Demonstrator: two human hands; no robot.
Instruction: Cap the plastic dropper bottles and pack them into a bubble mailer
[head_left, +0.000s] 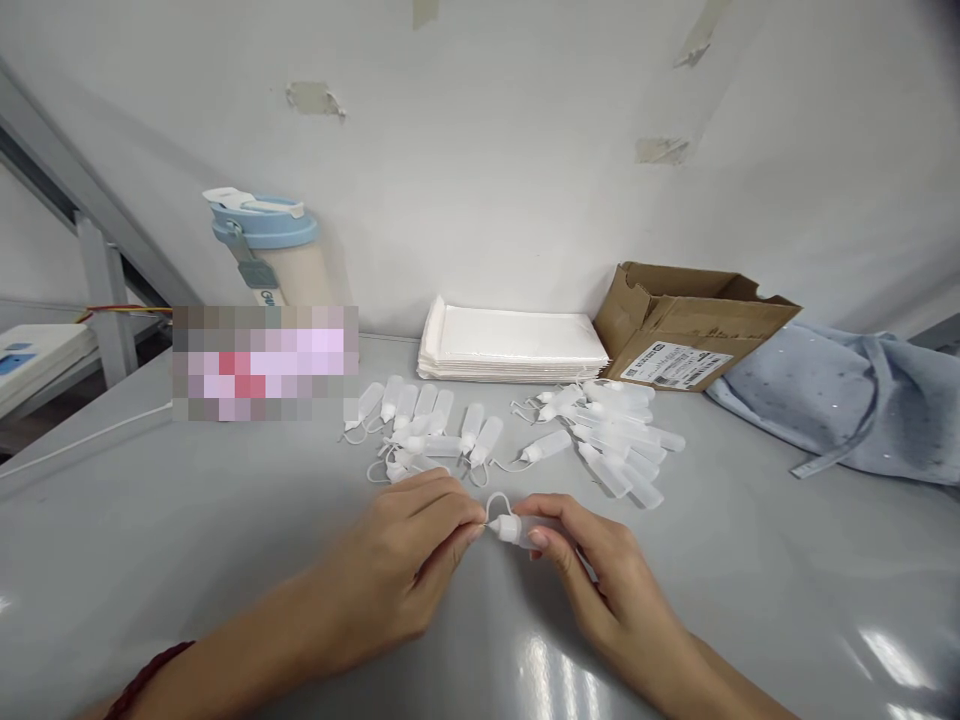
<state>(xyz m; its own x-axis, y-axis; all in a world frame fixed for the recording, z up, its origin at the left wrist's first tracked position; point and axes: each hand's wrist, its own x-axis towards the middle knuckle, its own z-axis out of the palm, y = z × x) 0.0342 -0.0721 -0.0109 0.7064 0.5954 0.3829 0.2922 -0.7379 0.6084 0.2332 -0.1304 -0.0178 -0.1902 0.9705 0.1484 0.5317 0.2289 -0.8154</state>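
A small translucent squeeze bottle [508, 529] with a white nozzle lies sideways in my right hand [600, 570], its tip pointing left. My left hand [420, 550] pinches at the nozzle tip, where the bottle's thin looped strap ends; whatever sits between the fingertips is too small to make out. Behind my left hand is a group of similar bottles [442, 410]. A larger pile of them [619, 430] lies beyond my right hand, with a single bottle [547, 446] just left of it.
A stack of white padded envelopes [517, 340] stands by the wall, beside an open cardboard box [690, 320]. Grey-blue cloth [862, 400] lies at the right. A lidded tumbler [270, 240] and a pixelated pink area [270, 365] are at the left, near a white cable [90, 437].
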